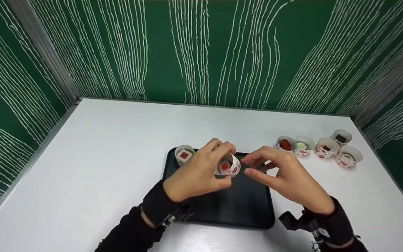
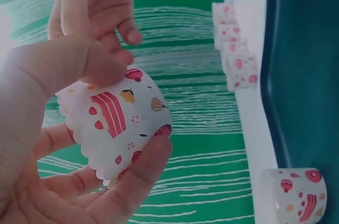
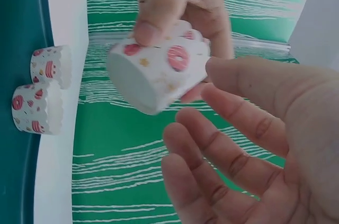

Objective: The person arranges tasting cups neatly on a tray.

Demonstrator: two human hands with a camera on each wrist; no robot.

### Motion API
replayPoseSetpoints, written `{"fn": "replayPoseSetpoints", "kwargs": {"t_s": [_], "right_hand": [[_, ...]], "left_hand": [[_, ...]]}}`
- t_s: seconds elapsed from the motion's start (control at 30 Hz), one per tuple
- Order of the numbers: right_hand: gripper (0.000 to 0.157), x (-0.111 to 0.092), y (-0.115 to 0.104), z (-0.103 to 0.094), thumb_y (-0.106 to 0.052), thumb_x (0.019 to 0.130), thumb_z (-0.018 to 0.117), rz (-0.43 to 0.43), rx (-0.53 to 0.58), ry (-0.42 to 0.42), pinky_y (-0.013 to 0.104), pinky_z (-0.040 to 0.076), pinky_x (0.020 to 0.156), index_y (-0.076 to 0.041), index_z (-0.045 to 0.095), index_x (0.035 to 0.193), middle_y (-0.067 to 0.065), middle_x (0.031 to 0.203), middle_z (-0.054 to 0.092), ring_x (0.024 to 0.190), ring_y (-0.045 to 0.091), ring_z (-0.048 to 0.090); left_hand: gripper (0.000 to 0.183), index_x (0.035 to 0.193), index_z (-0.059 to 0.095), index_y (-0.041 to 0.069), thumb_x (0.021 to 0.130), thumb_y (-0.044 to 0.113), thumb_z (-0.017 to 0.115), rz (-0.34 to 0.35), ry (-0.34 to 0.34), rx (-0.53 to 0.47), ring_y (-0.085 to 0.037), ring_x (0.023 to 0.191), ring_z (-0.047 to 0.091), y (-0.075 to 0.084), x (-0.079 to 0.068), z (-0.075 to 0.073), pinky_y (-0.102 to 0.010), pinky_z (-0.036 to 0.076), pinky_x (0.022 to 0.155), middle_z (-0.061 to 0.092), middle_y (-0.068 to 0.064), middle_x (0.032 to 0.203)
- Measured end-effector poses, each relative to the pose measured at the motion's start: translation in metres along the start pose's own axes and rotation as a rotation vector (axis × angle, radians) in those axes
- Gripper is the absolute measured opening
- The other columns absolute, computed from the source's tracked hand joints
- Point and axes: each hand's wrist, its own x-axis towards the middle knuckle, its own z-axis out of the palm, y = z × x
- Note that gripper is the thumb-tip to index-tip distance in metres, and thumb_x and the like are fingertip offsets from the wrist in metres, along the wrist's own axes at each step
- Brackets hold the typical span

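Note:
My left hand (image 1: 198, 171) grips a white paper baking cup (image 1: 235, 167) above the tray, tilted so its opening shows. A white piece with a red-orange centre (image 1: 224, 166) lies inside. In the left wrist view, thumb and fingers pinch the cup's printed wall (image 2: 140, 110), patterned with pink cakes. My right hand (image 1: 282, 171) is just right of the cup, fingers loosely bent and nothing held. The right wrist view shows its thumb overlapping the cup's scalloped rim. Beneath both hands lies a black tray (image 1: 236, 206); a paper cup (image 1: 184, 154) with a red-centred piece stands at its far left corner.
Several filled paper cups stand in a cluster at the right of the white table (image 1: 117, 140), among them one with red filling (image 1: 285, 144) and one with a dark piece (image 1: 341, 137). Two cups (image 3: 38, 108) show by the tray edge. Green panels (image 1: 187, 52) enclose the table.

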Motion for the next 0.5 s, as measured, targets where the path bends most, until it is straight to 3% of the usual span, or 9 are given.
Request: {"fn": "replayPoseSetpoints", "kwargs": {"t_s": [0.23, 0.5], "right_hand": [[0.022, -0.003, -0.001, -0.017, -0.013, 0.098, 0.08, -0.007, -0.014, 0.066, 0.025, 0.06, 0.08, -0.029, 0.078, 0.114, -0.016, 0.11, 0.076, 0.096, 0.003, 0.073], [0.023, -0.008, -0.004, -0.029, -0.007, 0.096, 0.08, -0.014, 0.004, 0.138, 0.016, 0.058, 0.083, -0.025, 0.08, 0.111, -0.011, 0.106, 0.077, 0.095, 0.004, 0.074]], "left_hand": [[0.05, 0.132, 0.061, 0.01, 0.086, 0.012, 0.081, 0.002, -0.07, 0.045, -0.016, 0.091, 0.06, -0.004, 0.012, -0.003, -0.022, 0.048, 0.074, 0.061, -0.009, 0.112], [0.053, 0.133, 0.061, 0.012, 0.085, 0.014, 0.085, -0.041, -0.216, 0.093, -0.021, 0.099, 0.065, -0.012, 0.033, 0.003, -0.028, 0.054, 0.082, 0.063, -0.01, 0.117]]}}
